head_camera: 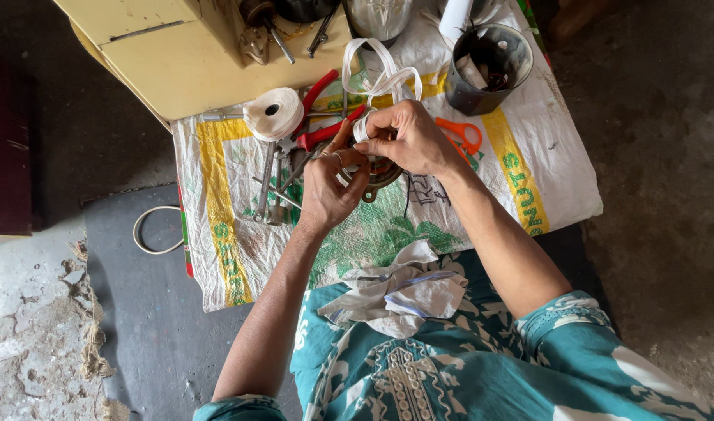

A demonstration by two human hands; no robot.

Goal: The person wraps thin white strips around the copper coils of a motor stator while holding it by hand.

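A woven plastic sack (232, 234) covers the table, its edges hanging toward a grey concrete floor (653, 195) that lies open on both sides. Behind the sack stands a cream metal box (162, 54); at the sack's far corner sits a dark cup (486, 70). At the sack's middle both hands meet — the right hand (410, 140) pinches white tape (380, 78) looping up from it, the left hand (330, 191) grips a round metal part (379, 175) just below. Beside them lie a tape roll (273, 113), red pliers (326, 129) and orange scissors (462, 134). A crumpled cloth (400, 292) rests on the lap — just off the sack's near edge.
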